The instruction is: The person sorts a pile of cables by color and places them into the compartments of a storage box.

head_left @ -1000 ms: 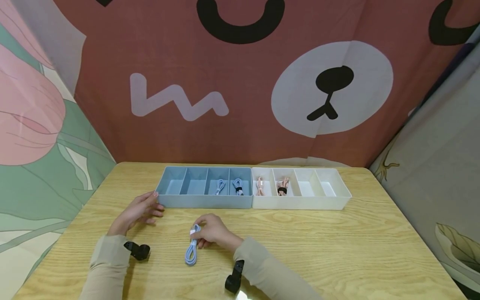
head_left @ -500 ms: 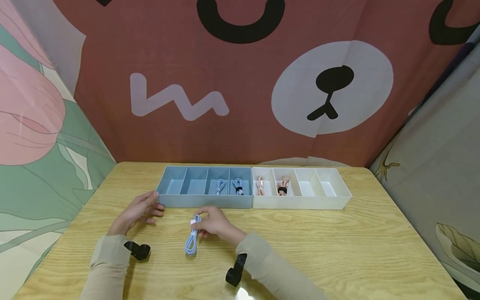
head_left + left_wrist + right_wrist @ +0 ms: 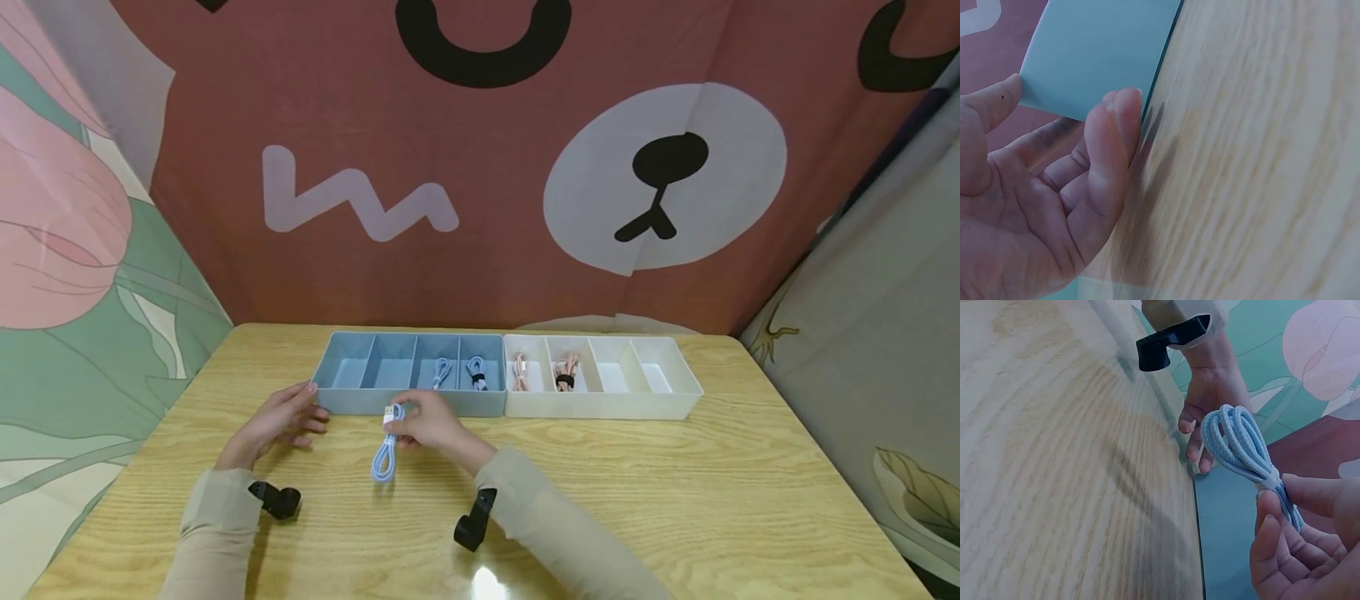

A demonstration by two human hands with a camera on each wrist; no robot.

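Note:
My right hand (image 3: 429, 419) pinches a coiled light-blue USB cable (image 3: 384, 461) between thumb and fingers. The cable's loop hangs down in front of the blue divided box (image 3: 408, 403), and its USB plug (image 3: 389, 413) points up near the front rim. In the right wrist view, a pale tie binds the coil (image 3: 1238, 440) just ahead of my fingertips. My left hand (image 3: 281, 418) touches the blue box's left front corner with relaxed fingers. In the left wrist view the left thumb (image 3: 1002, 100) meets the box's edge, the other fingers lying loosely beside the corner.
Two right-hand compartments of the blue box hold blue cables, one loose-looking (image 3: 442, 372) and one with a black strap (image 3: 476, 372). A white divided box (image 3: 600, 406) adjoins it, holding pink cables (image 3: 521, 371) in its two left compartments. Both stand on a wooden table (image 3: 675, 500).
My right hand has carried the blue cable forward and up, from over the table to the blue box's front wall. The left hand stays at the corner.

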